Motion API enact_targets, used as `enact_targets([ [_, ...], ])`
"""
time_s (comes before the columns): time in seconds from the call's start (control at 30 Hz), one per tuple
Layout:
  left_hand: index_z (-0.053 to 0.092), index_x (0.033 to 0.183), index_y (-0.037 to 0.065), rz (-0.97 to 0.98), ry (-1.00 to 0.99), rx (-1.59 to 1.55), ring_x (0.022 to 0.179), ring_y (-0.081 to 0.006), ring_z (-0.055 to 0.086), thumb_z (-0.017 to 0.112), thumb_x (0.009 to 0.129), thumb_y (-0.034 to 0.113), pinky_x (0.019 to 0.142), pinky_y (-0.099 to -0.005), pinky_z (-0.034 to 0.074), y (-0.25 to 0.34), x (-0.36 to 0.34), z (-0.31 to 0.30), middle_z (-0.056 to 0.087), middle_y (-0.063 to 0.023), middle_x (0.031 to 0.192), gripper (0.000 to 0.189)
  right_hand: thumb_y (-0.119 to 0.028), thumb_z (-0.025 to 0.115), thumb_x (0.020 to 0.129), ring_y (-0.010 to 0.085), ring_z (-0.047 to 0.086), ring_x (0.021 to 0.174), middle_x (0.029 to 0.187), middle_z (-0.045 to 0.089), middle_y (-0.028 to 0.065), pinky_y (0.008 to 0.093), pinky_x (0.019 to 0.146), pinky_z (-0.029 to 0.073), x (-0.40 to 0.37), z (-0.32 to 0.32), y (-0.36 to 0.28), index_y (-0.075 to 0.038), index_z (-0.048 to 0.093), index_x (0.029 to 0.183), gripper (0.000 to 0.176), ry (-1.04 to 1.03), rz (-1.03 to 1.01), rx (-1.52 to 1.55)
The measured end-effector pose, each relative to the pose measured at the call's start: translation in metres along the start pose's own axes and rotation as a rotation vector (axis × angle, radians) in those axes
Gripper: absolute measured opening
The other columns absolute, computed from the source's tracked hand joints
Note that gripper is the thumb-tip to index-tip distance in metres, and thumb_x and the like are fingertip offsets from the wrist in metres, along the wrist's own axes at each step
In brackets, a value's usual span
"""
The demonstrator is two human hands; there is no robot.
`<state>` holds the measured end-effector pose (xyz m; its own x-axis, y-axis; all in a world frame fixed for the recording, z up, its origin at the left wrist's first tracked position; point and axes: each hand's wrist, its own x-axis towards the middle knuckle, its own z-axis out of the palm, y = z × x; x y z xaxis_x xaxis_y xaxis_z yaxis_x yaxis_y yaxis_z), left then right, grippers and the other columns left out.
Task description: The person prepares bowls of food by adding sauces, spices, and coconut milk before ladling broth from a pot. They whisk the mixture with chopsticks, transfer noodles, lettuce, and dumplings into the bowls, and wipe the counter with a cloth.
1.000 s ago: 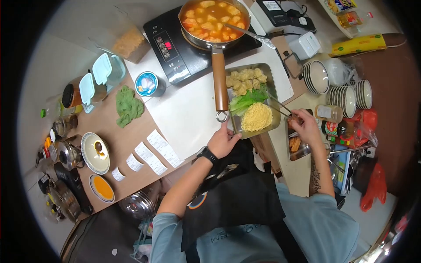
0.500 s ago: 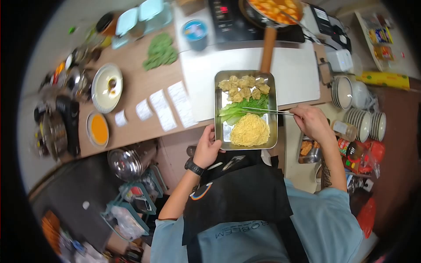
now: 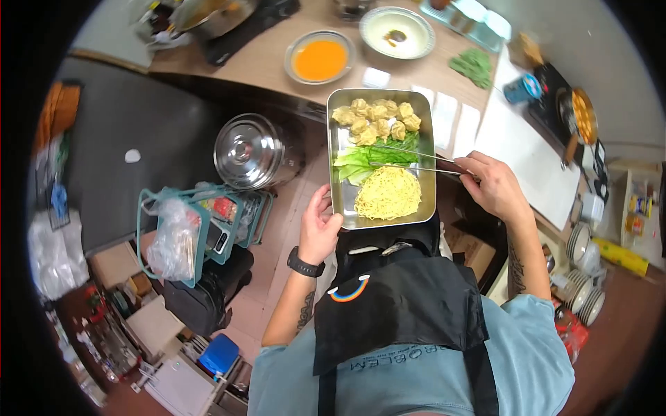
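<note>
My left hand (image 3: 320,229) grips the near left corner of a metal tray (image 3: 341,197) and holds it up in front of my body, off the counter. The tray carries yellow noodles (image 3: 387,194), green leaves (image 3: 368,159) and several dumplings (image 3: 371,118). My right hand (image 3: 494,186) holds metal tongs (image 3: 413,161) whose tips lie over the greens in the middle of the tray.
A steel pot with lid (image 3: 250,151) sits below the wooden counter (image 3: 257,59). An orange sauce bowl (image 3: 320,58) and a white plate (image 3: 397,32) rest on that counter. A teal wire cart (image 3: 198,225) stands on the floor at left. Stacked bowls (image 3: 583,291) are at right.
I have turned left with the tray lifted away from the counter; the stove and pan have swung to the far right. The tongs stay over the greens.
</note>
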<state>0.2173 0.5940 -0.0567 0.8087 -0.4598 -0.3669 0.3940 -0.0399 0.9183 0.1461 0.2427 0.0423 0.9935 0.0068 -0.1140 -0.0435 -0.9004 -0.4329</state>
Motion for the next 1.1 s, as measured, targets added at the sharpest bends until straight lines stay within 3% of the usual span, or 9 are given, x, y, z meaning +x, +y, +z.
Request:
enact_targets([
  [0.27,0.03,0.149,-0.006,0.046,0.216,-0.018,0.105,-0.0216,0.068,0.049,0.085,-0.008,0.079,-0.0292,0.06,0.034,0.037,-0.079,0.056,-0.0234,0.133,0.066,-0.005,0.062,0.084,0.0344,0.065,0.085,0.091,0.066,0.0108,0.044,0.075,0.053,0.163,0.021,-0.038,-0.005,0.069,0.1,0.017,-0.112,-0.225,0.075],
  [0.43,0.031,0.149,-0.008,0.007,0.32,0.006,0.111,-0.022,0.065,0.049,0.085,-0.009,0.082,-0.0293,0.058,0.053,0.073,-0.104,0.055,-0.0227,0.135,0.066,0.001,0.065,0.082,0.0354,0.066,0.081,0.087,0.067,0.0142,0.0418,0.073,0.053,0.256,0.028,-0.02,-0.001,0.07,0.097,0.016,-0.136,-0.332,0.196],
  [0.5,0.032,0.15,-0.007,-0.013,0.381,-0.046,0.122,-0.0197,0.058,0.051,0.082,-0.008,0.097,-0.03,0.05,0.058,0.081,-0.107,0.055,-0.0177,0.138,0.071,0.001,0.066,0.082,0.0353,0.066,0.081,0.088,0.067,0.0145,0.0417,0.074,0.053,0.286,0.028,-0.021,-0.001,0.07,0.098,0.017,-0.165,-0.354,0.191],
  [0.7,0.03,0.15,-0.008,-0.044,0.401,-0.119,0.128,-0.0223,0.054,0.051,0.082,-0.009,0.105,-0.0334,0.044,0.074,0.117,-0.122,0.052,-0.0187,0.142,0.071,0.0,0.065,0.082,0.0355,0.066,0.082,0.09,0.068,0.0148,0.0415,0.073,0.054,0.344,0.02,-0.03,-0.002,0.07,0.097,0.016,-0.214,-0.348,0.181],
  [0.87,0.03,0.15,-0.008,-0.024,0.416,-0.171,0.129,-0.0233,0.053,0.051,0.083,-0.009,0.108,-0.035,0.041,0.074,0.129,-0.148,0.052,-0.019,0.143,0.071,0.0,0.066,0.087,0.0253,0.064,0.074,0.084,0.066,0.0126,0.0335,0.069,0.052,0.353,0.001,-0.025,0.003,0.069,0.101,0.015,-0.245,-0.089,0.441],
  [0.9,0.03,0.15,-0.008,-0.032,0.419,-0.182,0.129,-0.0235,0.053,0.051,0.083,-0.009,0.109,-0.0353,0.04,0.078,0.131,-0.154,0.052,-0.019,0.143,0.071,-0.001,0.066,0.088,0.0172,0.06,0.07,0.083,0.065,0.0084,0.0288,0.065,0.049,0.351,0.0,-0.022,0.005,0.069,0.102,0.015,-0.235,-0.051,0.472],
  [1.03,0.031,0.15,-0.008,0.032,0.421,-0.127,0.128,-0.0243,0.054,0.051,0.084,-0.009,0.107,-0.0355,0.043,0.061,0.127,-0.189,0.053,-0.0193,0.142,0.068,-0.002,0.067,0.091,0.0064,0.055,0.066,0.08,0.064,0.0015,0.0234,0.061,0.045,0.338,0.0,-0.01,0.005,0.07,0.104,0.015,-0.185,0.192,0.767],
  [1.1,0.029,0.15,-0.009,0.005,0.395,-0.138,0.131,-0.0261,0.052,0.05,0.085,-0.01,0.109,-0.0366,0.042,0.06,0.123,-0.203,0.052,-0.0204,0.142,0.068,-0.002,0.067,0.091,0.0065,0.055,0.066,0.079,0.064,0.0013,0.0234,0.06,0.045,0.33,-0.002,-0.001,0.005,0.069,0.104,0.015,-0.132,0.212,0.772],
])
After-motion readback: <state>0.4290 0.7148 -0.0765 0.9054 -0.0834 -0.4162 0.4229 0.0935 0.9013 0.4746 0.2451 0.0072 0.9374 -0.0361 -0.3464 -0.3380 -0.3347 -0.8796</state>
